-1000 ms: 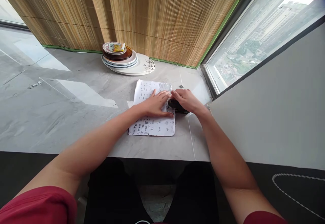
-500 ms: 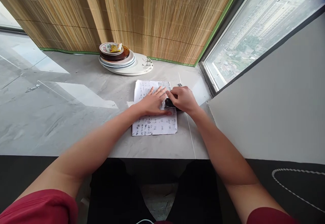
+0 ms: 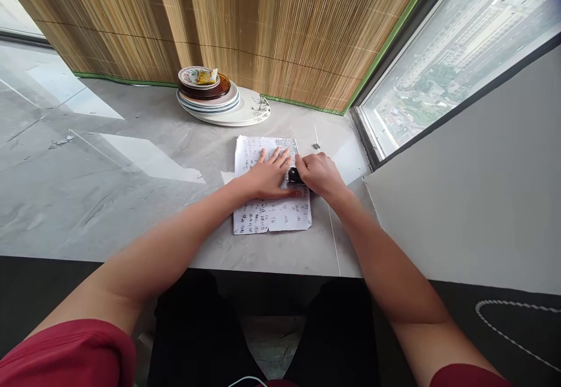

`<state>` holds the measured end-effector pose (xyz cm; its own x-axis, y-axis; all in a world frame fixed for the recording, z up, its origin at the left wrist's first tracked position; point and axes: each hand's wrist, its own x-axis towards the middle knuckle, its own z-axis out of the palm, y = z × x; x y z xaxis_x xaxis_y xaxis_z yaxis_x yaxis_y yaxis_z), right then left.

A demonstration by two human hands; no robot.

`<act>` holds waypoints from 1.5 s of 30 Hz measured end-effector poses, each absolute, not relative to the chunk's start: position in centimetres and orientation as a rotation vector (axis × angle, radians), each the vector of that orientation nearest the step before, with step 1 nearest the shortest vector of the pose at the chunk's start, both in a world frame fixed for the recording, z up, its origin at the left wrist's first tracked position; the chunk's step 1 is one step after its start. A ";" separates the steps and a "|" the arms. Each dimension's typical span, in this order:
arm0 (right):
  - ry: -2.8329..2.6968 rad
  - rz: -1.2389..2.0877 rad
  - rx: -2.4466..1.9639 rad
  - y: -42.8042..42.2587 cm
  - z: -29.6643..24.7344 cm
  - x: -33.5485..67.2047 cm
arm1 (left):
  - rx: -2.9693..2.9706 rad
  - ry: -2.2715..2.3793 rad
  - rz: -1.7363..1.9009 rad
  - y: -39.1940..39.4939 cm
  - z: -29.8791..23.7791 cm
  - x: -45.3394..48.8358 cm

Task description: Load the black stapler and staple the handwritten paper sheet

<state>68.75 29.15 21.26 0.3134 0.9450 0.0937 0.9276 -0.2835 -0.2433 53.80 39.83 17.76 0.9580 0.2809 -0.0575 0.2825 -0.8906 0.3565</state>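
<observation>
One handwritten paper (sheets beneath, if any, cannot be counted) lies on the counter. The left hand presses it flat, fingers spread, gripping nothing; the right hand curls closed around one black stapler at the paper's right edge. Beyond: one small grey piece, one plate stack, one yellow packet atop.

On my feed the paper is white with dark handwriting, the tool black. I see the worktop as pale grey, marbled; the small plate white, floral-patterned; the packet yellow and white; the blind streaked tan and brown, edged green; the sleeves deep red.
</observation>
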 end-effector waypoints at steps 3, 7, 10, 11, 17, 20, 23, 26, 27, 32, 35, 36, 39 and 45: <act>-1.846 0.147 -2.165 29.0 21.2 68.9 | 2.729 0.385 0.021 39.9 17.8 53.6; -1.838 0.127 -2.231 29.0 21.2 69.6 | 2.733 0.364 0.026 40.0 17.6 53.6; -1.861 0.084 -2.273 29.1 21.1 69.9 | 2.737 0.364 0.008 40.0 17.6 53.7; -1.867 0.086 -2.274 29.2 21.1 69.9 | 2.734 0.362 0.003 40.0 17.6 53.7; -1.829 0.078 -2.276 29.3 20.9 69.5 | 2.724 0.349 0.010 39.8 17.7 53.8; -1.823 0.080 -2.280 29.3 20.9 69.2 | 2.720 0.344 0.014 39.8 17.7 53.8; -1.835 0.064 -2.283 29.3 20.9 69.0 | 2.724 0.337 0.015 39.8 17.6 53.9; -1.845 0.053 -2.288 29.3 20.9 68.9 | 2.720 0.334 0.019 39.8 17.5 53.9; -1.843 0.054 -2.291 29.3 21.0 68.8 | 2.716 0.333 0.026 39.8 17.4 53.9; -1.824 0.040 -2.318 29.3 21.0 68.7 | 2.701 0.332 0.051 39.7 17.2 54.0; -1.810 0.065 -2.342 29.3 21.1 68.7 | 2.707 0.347 0.042 39.7 17.3 54.0; -1.807 0.078 -2.345 29.3 21.1 68.8 | 2.710 0.354 0.038 39.7 17.3 54.0; -1.809 0.097 -2.344 29.2 21.1 68.8 | 2.716 0.363 0.025 39.7 17.4 53.9; -1.824 0.086 -2.345 29.1 21.1 68.7 | 2.722 0.357 0.026 39.7 17.3 54.0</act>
<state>68.71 29.13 21.08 0.2506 0.9663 0.0581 0.9565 -0.2380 -0.1687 53.97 39.71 17.28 0.9674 0.2513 -0.0320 0.2440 -0.8903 0.3846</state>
